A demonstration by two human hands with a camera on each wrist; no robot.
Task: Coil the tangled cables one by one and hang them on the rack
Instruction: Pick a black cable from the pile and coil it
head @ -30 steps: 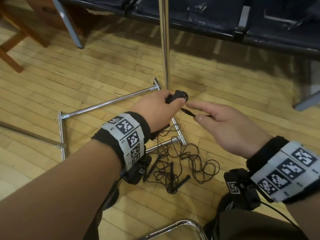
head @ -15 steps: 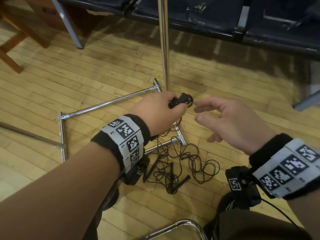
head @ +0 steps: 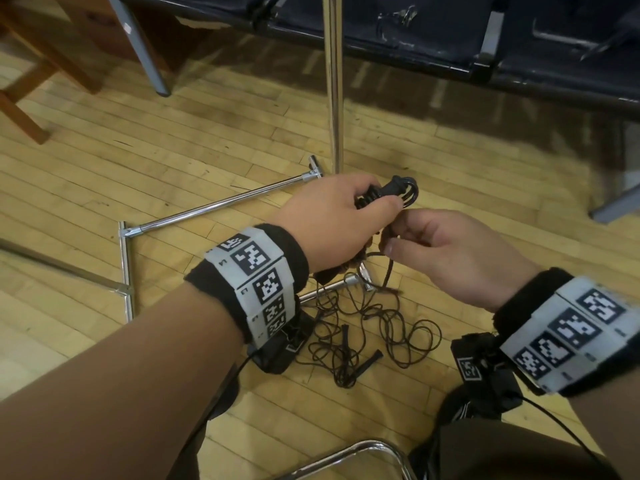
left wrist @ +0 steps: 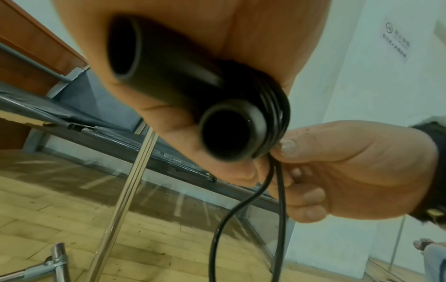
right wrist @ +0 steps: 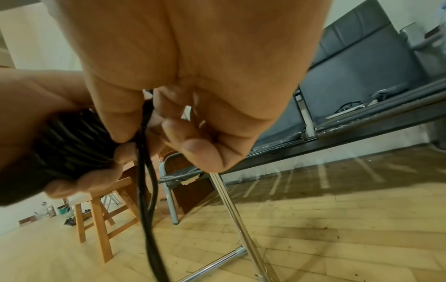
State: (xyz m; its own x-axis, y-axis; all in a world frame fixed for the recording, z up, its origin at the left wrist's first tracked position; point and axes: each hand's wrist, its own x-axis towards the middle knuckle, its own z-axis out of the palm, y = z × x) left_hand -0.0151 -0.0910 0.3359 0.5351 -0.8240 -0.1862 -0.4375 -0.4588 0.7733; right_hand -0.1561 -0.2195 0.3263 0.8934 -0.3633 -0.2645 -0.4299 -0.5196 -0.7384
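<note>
right hand now pinching cable, left hand gripping coil

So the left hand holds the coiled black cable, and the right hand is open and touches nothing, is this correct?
Not quite. The left hand does hold the coiled black cable, but the right hand pinches the cable's loose strands just below the coil; the right wrist view shows it.

Black wristbands carry grey, square-coded marker panels.

Left hand around coiled black cable, right hand pinching strands.
</note>
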